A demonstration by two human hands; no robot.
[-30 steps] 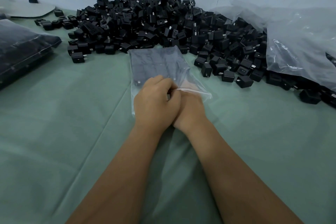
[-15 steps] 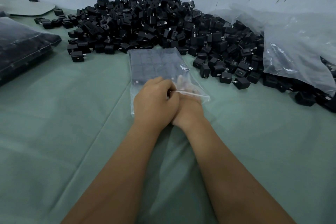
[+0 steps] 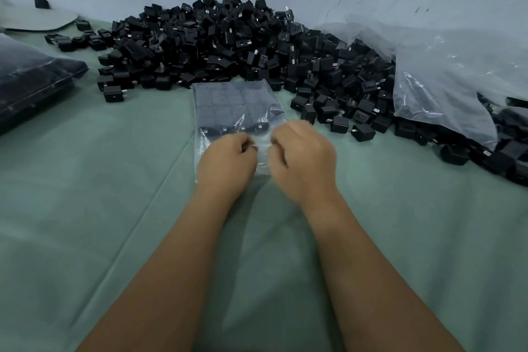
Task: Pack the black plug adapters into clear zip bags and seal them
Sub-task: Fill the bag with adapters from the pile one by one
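Two hands are set at the near, open end of the bag point(image 3: 237, 111): the left hand point(image 3: 227, 164) is curled, its fingertips pinching the zip strip point(image 3: 261, 148), and the right hand point(image 3: 304, 160) is likewise curled at the strip, though motion blur makes it impossible to say whether anything is actually pinched. A moment earlier the hands were pressed together, the left over the right; now they are drawn apart along the strip, the right one shifted rightward. This is judged to be the seal being run closed from the middle outward, so the bag is probably nearly shut. The bag is laid flat on the green cloth point(image 3: 85, 208), filled with adapters in rows, just in front of the loose pile point(image 3: 228, 43). Its long axis is run away from the person toward the pile, mouth pointed back at the person. Filled bags point(image 3: 31, 74) are stacked at far left, and a big plastic sack point(image 3: 445, 71) is slumped at right.
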